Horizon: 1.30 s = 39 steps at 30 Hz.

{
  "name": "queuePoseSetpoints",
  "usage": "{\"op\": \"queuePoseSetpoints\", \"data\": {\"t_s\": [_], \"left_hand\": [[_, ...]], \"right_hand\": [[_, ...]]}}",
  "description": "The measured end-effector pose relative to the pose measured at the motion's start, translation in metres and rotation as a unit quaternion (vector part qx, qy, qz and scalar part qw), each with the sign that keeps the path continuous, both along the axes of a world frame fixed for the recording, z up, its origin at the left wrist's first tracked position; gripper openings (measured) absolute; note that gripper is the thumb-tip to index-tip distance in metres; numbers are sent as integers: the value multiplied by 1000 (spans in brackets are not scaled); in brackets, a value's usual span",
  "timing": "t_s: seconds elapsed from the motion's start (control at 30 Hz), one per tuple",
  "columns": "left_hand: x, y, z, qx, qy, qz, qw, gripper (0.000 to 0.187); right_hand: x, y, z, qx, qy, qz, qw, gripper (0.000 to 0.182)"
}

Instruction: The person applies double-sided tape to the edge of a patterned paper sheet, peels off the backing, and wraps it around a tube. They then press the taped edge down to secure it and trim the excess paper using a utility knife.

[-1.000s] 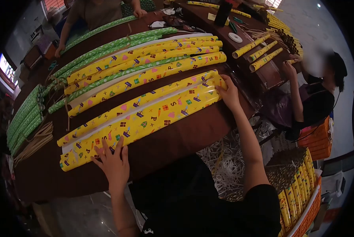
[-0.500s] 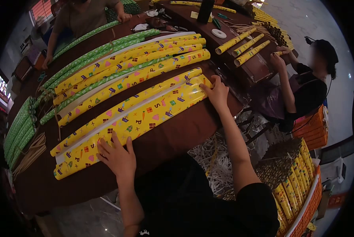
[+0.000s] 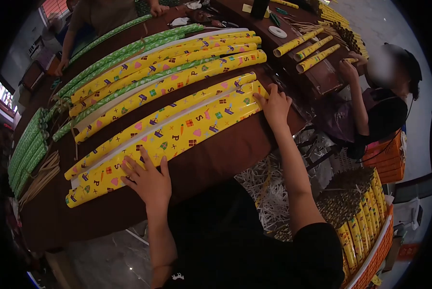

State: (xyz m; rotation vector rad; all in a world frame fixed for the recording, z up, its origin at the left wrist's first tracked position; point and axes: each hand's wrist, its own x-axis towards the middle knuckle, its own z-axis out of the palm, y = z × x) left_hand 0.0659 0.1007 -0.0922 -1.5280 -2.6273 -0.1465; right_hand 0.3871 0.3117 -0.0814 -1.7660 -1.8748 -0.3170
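Observation:
A long sheet of yellow wrapping paper [image 3: 177,137] with small coloured prints lies along the near edge of the brown table [image 3: 216,164], part-rolled around a long tube. My left hand [image 3: 148,179] presses flat on the paper's left part, fingers spread. Flat on the paper's right end rests my right hand [image 3: 275,105], fingers apart. A white strip shows between the paper and the rolled tube [image 3: 163,118] just behind it.
Behind lie several long yellow-wrapped tubes [image 3: 172,72] and green-wrapped tubes [image 3: 124,50]. A seated person [image 3: 380,106] at the right handles short yellow tubes [image 3: 312,48]. Another person [image 3: 105,14] stands at the far side. An orange crate [image 3: 370,250] of yellow tubes stands at lower right, shredded paper beside it.
Both my hands stay flat on the yellow paper. My left hand has shifted a little to the right along it, and the view has shifted slightly.

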Motion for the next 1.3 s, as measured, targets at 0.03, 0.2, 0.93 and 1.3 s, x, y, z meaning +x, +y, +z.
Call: {"op": "queuePoseSetpoints", "data": {"t_s": [0.03, 0.2, 0.93, 1.3], "left_hand": [[0, 0, 0, 1, 1, -2, 1000, 68], [1, 0, 5, -9, -21, 0, 1000, 70], [3, 2, 4, -15, -12, 4, 1000, 71], [3, 2, 5, -19, -18, 5, 1000, 70]], "right_hand": [[0, 0, 0, -1, -15, -10, 1000, 51], [6, 1, 1, -41, 18, -4, 999, 57], [-118, -98, 46, -48, 18, 455, 889, 67], [-152, -128, 6, -143, -110, 561, 808, 95]]}}
